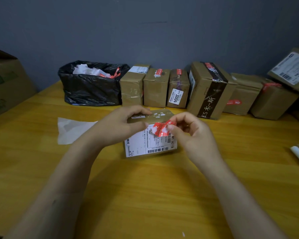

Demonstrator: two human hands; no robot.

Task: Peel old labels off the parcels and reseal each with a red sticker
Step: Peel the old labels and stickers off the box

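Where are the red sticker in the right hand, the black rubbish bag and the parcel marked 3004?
red sticker (160,130), head view, its crumpled red middle.
black rubbish bag (91,92), head view, its front wall.
parcel marked 3004 (175,97), head view, its white label.

The yellow wooden counter (145,195) carries one parcel (150,144) at centre, a white sheet (71,130) to its left, and a black bag (91,88) and a row of boxes (155,88) behind.

1 parcel (150,144) sits mid-table (145,195), a sticker (160,129) at its upper front edge. A paper sheet (71,130) lies to its left. Behind, a bin bag (91,90) stands left of a row of parcels (209,90); a large carton (5,81) stands far left.
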